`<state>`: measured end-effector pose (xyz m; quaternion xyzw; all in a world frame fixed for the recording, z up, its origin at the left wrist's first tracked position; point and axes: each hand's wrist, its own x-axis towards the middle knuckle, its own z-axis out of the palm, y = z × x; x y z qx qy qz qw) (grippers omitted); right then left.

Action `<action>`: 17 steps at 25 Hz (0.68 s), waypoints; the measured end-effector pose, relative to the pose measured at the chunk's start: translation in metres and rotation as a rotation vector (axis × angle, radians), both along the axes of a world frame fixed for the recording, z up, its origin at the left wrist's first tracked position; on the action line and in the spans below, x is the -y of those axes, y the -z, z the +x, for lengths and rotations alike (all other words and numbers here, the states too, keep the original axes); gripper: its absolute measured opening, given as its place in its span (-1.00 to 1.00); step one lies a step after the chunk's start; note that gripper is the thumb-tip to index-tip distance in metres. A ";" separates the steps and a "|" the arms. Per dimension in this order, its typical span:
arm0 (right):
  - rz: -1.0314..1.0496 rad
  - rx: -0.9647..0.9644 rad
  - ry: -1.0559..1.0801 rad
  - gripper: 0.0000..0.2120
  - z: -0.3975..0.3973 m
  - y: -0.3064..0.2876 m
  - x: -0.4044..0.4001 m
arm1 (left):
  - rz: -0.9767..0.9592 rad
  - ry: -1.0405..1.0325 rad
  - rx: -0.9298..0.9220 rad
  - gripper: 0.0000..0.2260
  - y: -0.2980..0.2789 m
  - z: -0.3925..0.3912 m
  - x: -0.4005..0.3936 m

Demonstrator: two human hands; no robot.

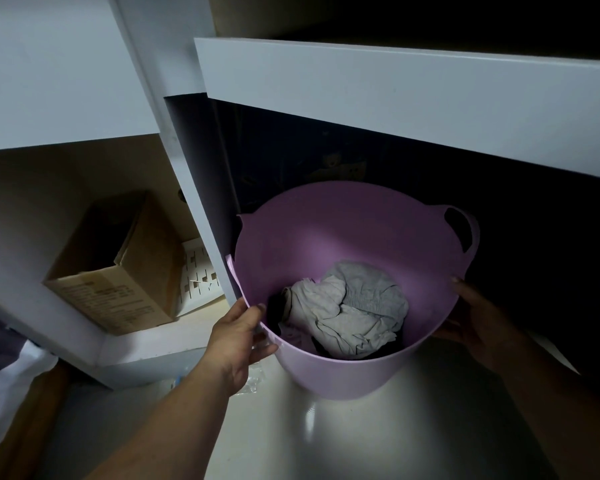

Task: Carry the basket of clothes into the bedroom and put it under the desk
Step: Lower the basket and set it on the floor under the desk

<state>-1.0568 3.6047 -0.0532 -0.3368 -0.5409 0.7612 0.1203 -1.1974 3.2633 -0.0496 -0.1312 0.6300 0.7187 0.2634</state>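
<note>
A round purple plastic basket (329,230) stands on the pale floor, its far half under the white desk top (413,88). Crumpled grey clothes (347,306) lie in its bottom. My left hand (239,337) grips the near left rim, fingers curled over the edge. My right hand (478,317) presses against the basket's right outer wall, just below the rim, in shadow. A loop handle shows at the basket's far right (463,230). The space under the desk behind the basket is dark.
A white vertical panel (201,188) stands directly left of the basket. Beyond it a low shelf holds a cardboard box (118,268) and a white perforated item (198,271). Crumpled clear plastic (253,379) lies on the floor by my left wrist.
</note>
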 end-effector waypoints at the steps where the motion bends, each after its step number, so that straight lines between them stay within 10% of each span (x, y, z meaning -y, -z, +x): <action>1: 0.002 -0.001 -0.001 -0.58 0.000 -0.002 0.000 | 0.006 -0.006 0.004 -0.86 -0.001 -0.001 -0.001; 17: -0.045 -0.060 0.014 -0.59 0.000 0.012 0.004 | -0.040 -0.066 -0.012 -0.78 -0.007 -0.013 -0.009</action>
